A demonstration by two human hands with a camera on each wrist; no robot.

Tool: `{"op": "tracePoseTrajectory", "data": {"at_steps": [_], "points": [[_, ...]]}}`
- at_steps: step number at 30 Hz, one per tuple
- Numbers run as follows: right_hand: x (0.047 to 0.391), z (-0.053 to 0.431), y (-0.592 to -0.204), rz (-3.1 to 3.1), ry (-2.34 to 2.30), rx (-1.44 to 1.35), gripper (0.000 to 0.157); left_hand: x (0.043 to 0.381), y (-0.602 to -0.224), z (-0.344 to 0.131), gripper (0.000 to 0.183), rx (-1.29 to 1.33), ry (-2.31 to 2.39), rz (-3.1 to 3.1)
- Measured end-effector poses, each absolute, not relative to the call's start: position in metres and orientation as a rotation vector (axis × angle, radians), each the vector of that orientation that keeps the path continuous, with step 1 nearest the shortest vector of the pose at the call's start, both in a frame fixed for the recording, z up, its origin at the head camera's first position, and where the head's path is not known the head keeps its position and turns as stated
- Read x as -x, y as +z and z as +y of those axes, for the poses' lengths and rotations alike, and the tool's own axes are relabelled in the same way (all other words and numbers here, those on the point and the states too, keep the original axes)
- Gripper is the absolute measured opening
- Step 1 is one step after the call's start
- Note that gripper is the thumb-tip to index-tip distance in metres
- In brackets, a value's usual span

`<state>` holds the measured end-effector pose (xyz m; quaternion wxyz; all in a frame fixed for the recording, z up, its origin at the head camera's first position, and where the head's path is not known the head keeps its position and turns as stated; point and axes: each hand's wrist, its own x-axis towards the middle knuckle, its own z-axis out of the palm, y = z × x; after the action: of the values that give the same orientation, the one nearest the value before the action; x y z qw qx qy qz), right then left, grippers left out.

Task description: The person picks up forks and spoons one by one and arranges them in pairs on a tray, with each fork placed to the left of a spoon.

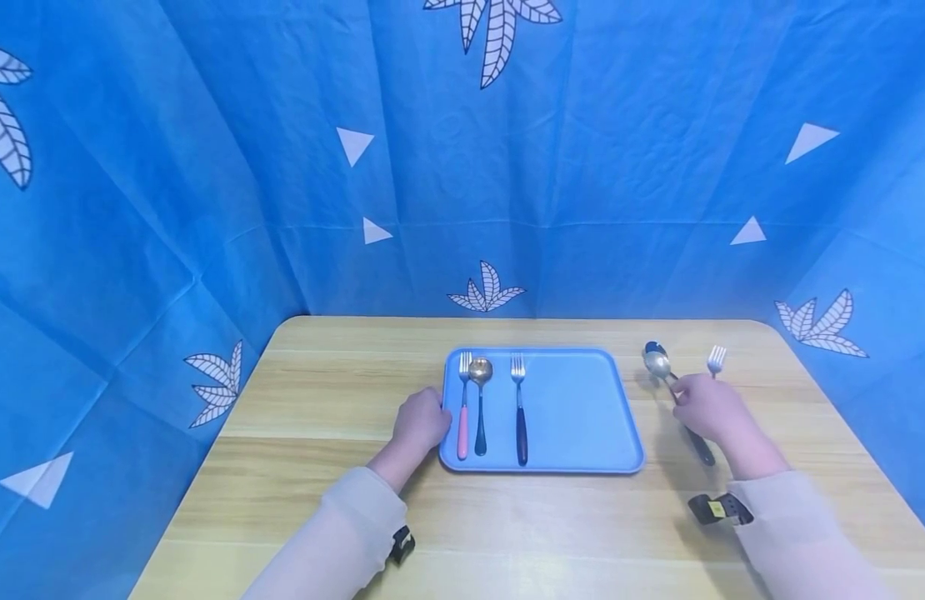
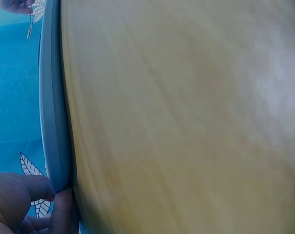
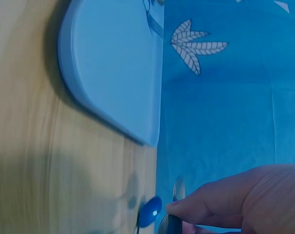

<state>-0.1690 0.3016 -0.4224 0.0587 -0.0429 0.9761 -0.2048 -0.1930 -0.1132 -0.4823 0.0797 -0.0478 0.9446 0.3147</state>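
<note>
My left hand (image 1: 421, 421) grips the left rim of a blue tray (image 1: 575, 408), thumb and fingers pinching its edge in the left wrist view. On the tray's left half lie a pink-handled fork (image 1: 463, 417), a round-bowled spoon (image 1: 481, 372) with a dark green handle, and a dark-handled fork (image 1: 521, 425). Right of the tray, my right hand (image 1: 710, 407) pinches a silver spoon (image 1: 657, 363) by its handle, raised above the table. Another spoon (image 3: 149, 212) rests on the table below it. Beyond the hand lies a fork (image 1: 717, 358), its handle hidden.
The wooden table (image 1: 320, 367) has rounded far corners. Blue cloth (image 1: 620, 167) with white leaf and triangle prints hangs behind it and at both sides. A dark handle (image 1: 701, 447) shows below the right hand; I cannot tell which spoon it belongs to.
</note>
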Motion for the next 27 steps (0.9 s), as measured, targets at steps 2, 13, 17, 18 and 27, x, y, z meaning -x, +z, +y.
{"op": "tracePoseTrajectory", "data": {"at_steps": [2, 13, 17, 18, 27], "points": [[0.170, 0.298, -0.425, 2.948, -0.631, 0.121, 0.044, 0.194, -0.483, -0.113, 0.024, 0.140, 0.937, 2.828], [0.175, 0.268, -0.429, 2.941, -0.663, 0.130, 0.044, 0.194, -0.484, -0.113, 0.021, 0.152, 0.934, 2.830], [0.177, 0.256, -0.431, 2.946, -0.654, 0.138, 0.041, 0.195, -0.484, -0.113, 0.021, 0.154, 0.925, 2.834], [0.178, 0.253, -0.432, 2.951, -0.652, 0.146, 0.040, 0.195, -0.484, -0.113, 0.021, 0.159, 0.924, 2.830], [0.178, 0.232, -0.441, 2.917, -0.762, 0.087, 0.011, 0.195, -0.485, -0.113, 0.021, 0.156, 0.918, 2.821]]}}
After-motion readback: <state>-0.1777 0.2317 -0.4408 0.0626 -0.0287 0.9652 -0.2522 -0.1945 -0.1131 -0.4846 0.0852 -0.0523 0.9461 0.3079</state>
